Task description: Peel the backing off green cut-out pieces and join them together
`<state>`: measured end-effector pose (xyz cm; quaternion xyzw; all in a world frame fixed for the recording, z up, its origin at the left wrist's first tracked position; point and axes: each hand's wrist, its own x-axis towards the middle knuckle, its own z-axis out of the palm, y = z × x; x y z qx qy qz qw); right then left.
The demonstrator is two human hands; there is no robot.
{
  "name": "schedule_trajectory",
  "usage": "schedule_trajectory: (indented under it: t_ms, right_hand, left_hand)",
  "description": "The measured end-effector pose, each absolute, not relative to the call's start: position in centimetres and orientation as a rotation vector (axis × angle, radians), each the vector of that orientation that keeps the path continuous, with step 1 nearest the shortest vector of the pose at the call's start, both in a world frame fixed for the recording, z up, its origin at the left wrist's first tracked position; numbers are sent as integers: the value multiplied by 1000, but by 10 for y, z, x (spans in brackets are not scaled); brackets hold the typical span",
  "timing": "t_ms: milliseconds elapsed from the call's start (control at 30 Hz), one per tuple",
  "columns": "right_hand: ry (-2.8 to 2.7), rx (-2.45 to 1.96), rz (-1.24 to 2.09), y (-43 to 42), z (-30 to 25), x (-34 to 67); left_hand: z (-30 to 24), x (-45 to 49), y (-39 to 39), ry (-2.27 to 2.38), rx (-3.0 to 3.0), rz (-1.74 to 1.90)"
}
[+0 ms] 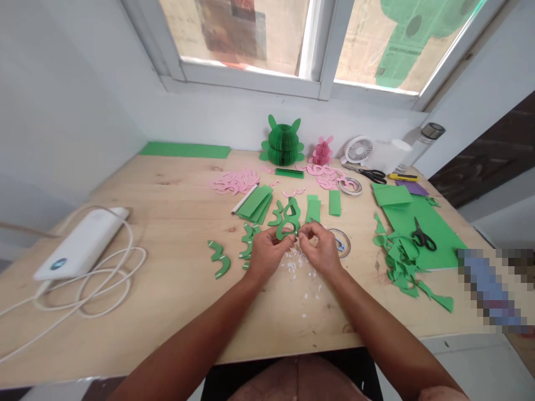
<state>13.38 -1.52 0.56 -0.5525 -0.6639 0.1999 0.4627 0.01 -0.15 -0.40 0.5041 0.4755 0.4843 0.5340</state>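
Between the thumb and fingers of my left hand (270, 250) is a green figure-eight paper cutout (292, 209), raised above the table. My right hand (320, 248) is closed in a pinch at the cutout's right edge; whatever sits in its fingertips is too small to make out. Small white paper scraps (293, 264) lie scattered below both hands. Left of my left hand are a green wavy cutout (219, 259) with white strips on it and a stack of similar wavy pieces (249, 236). A roll of tape (341, 243) lies just beyond my right hand, partly covered by it.
Green scraps (401, 259), black scissors (423, 236) and green sheets (434, 239) are at right. Pink cutouts (236, 181), a green honeycomb paper figure (283, 143), a pink one (321, 151) and a fan (358, 149) stand farther back. A white corded device (83, 242) is at left.
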Motion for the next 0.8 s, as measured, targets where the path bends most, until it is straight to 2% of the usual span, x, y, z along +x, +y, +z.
schedule_trajectory:
  t_ms: [800]
  right_hand:
    - [-1763,-1352,227,-19,-4,132]
  left_hand:
    - [3,-1,-8,1291,1495,1181]
